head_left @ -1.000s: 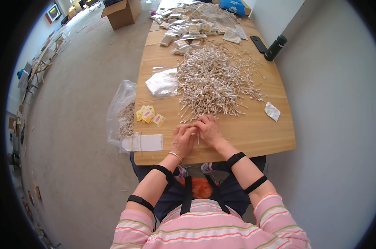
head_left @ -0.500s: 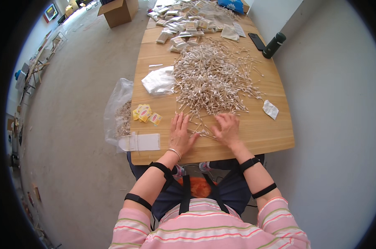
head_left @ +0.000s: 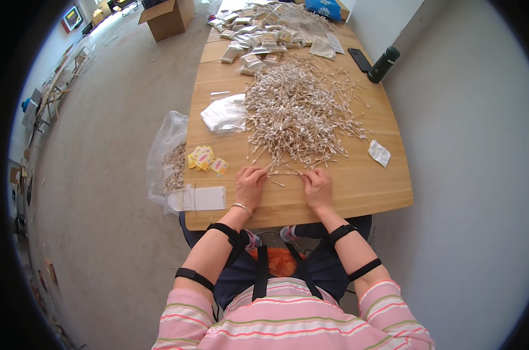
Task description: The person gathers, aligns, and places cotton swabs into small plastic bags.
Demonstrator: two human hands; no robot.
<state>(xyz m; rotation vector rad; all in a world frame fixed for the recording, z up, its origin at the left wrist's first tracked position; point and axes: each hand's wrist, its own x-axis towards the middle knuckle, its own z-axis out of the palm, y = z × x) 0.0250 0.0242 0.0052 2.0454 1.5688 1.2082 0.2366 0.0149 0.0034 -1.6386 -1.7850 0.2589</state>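
A big heap of cotton swabs [head_left: 296, 111] with wooden sticks and white tips covers the middle of the table. At its near edge my left hand [head_left: 251, 186] is closed, thumb and fingers pinching the ends of a few swabs. Facing it, my right hand [head_left: 318, 188] has its fingers curled together on the other side of these swabs. The few cotton swabs [head_left: 285, 172] stretch across the gap between both hands; how many are in each grip is hidden. One loose swab [head_left: 278, 184] lies on the wood just nearer to me.
Left of the heap are clear plastic bags [head_left: 225, 114], yellow printed cards [head_left: 204, 158] and a white box-like piece [head_left: 209, 198]. A plastic sack of swabs [head_left: 172, 166] hangs beside the table. Packed swabs [head_left: 258, 38], a phone [head_left: 359, 59], a dark bottle [head_left: 385, 64] and crumpled paper [head_left: 379, 153] lie farther off.
Both hands have gone from spread fingers around loose swabs to closed pinches. The right hand has moved slightly nearer to me, and swabs between the hands now lie more level.
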